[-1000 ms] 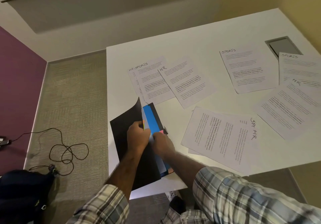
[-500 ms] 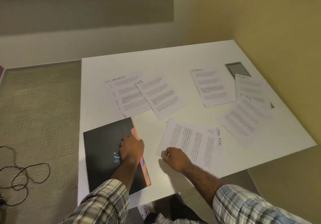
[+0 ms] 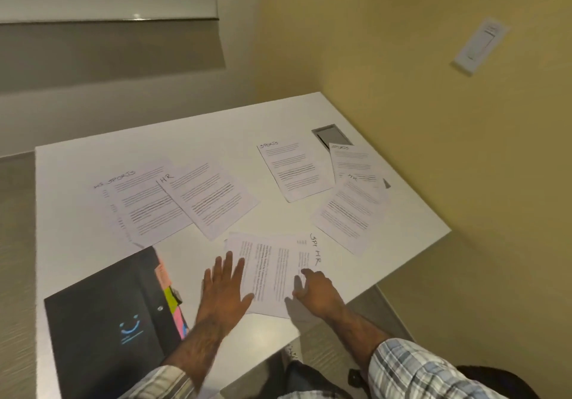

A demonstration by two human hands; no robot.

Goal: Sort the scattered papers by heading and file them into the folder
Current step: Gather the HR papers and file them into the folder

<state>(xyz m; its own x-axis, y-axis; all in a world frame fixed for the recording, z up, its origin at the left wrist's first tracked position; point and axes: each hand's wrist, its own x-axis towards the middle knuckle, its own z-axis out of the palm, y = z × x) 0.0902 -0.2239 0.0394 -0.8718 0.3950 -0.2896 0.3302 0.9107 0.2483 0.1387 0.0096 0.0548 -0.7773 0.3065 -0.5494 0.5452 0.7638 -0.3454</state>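
Note:
A black folder (image 3: 102, 321) with coloured tabs along its right edge lies closed at the table's near left. Just right of it lies a small stack of sheets headed HR (image 3: 272, 270), turned sideways. My left hand (image 3: 224, 288) rests flat, fingers spread, on that stack's left edge. My right hand (image 3: 315, 290) touches the stack's near right edge with loosely bent fingers. Farther back lie a SPORTS sheet (image 3: 139, 203) overlapped by an HR sheet (image 3: 210, 197), and at the right a SPORTS sheet (image 3: 294, 169), another SPORTS sheet (image 3: 353, 160) and an HR sheet (image 3: 349, 216).
The white table (image 3: 201, 138) ends close on the right near a yellow wall. A grey cable hatch (image 3: 331, 135) is set into its far right corner. A wall switch (image 3: 479, 45) hangs on the yellow wall. Carpet lies to the left.
The folder was shut and laid flat. My left hand left the folder and moved right onto the sideways stack; my right hand slid to the stack's right edge. The camera tilted up.

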